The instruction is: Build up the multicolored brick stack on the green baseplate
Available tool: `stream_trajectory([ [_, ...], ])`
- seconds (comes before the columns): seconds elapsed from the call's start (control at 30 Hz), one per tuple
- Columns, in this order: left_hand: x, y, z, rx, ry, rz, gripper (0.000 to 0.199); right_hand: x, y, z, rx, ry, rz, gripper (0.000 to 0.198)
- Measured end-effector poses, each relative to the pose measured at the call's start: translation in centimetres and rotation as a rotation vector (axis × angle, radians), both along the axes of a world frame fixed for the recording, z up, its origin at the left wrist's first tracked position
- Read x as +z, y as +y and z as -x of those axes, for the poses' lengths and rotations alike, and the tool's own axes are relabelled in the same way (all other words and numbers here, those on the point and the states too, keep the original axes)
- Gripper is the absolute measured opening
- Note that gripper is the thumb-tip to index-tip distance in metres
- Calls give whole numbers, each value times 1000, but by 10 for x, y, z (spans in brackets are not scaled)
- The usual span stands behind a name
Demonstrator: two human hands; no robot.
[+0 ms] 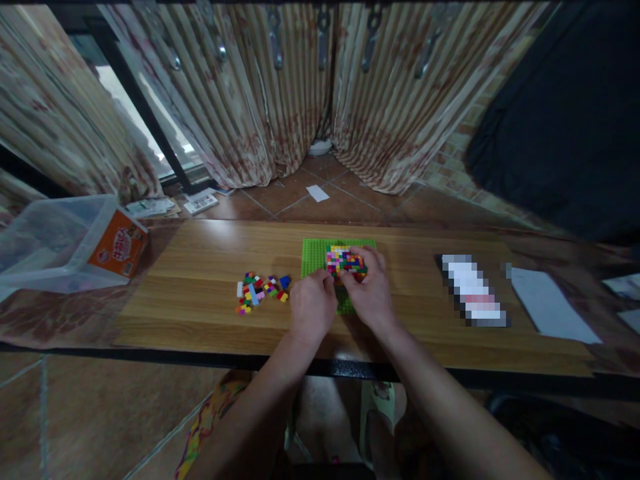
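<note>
In the head view, just right of the frame's centre, we have both hands on a green baseplate (315,257) that lies flat on the wooden table (200,253). Our left hand (313,308) sits at the lower left of the multicoloured brick block (345,261), fingers curled together and touching its near edge; whether they pinch a single brick we cannot tell. Our right hand (369,290) wraps the block's right side, fingers bent over its top and closed against it. The block stands on the plate, apparently pressed onto its studs.

We judge the block light and rigid, though made of small pieces that could pop apart if twisted; its hard plastic is smooth, so it is best gripped by opposite side walls, low near the plate, with the plate held down.

Left of the plate lies a scatter of loose bricks (260,291), near but apart. At the far left a clear plastic tub (55,243) lies tipped; at the right, sheets of paper (550,303)
</note>
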State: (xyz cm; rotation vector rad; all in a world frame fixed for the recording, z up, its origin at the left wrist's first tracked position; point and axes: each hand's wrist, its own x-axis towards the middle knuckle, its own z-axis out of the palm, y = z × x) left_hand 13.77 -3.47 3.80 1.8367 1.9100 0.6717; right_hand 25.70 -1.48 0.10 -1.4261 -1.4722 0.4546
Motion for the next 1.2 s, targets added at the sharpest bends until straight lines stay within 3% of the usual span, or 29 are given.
stream_trajectory([
  [0.17,-3,3,4,5,-158,-6,28,-4,-1,-1,-18,119,24,38],
  [0.33,-5,10,13,84,-352,18,28,-8,10,-18,-124,474,116,44],
  [0.47,-12,19,15,141,-466,-18,27,-9,16,-33,-196,658,201,38],
  [0.6,-21,25,10,114,-513,23,31,-12,13,-32,-141,780,330,34],
  [0.83,-31,27,5,80,-517,39,28,-11,9,-22,-48,836,358,34],
  [1.07,-32,29,3,167,-830,107,27,-11,8,-25,1,819,340,38],
  [1.2,-27,29,2,214,-912,138,28,-8,7,-25,15,859,358,39],
])
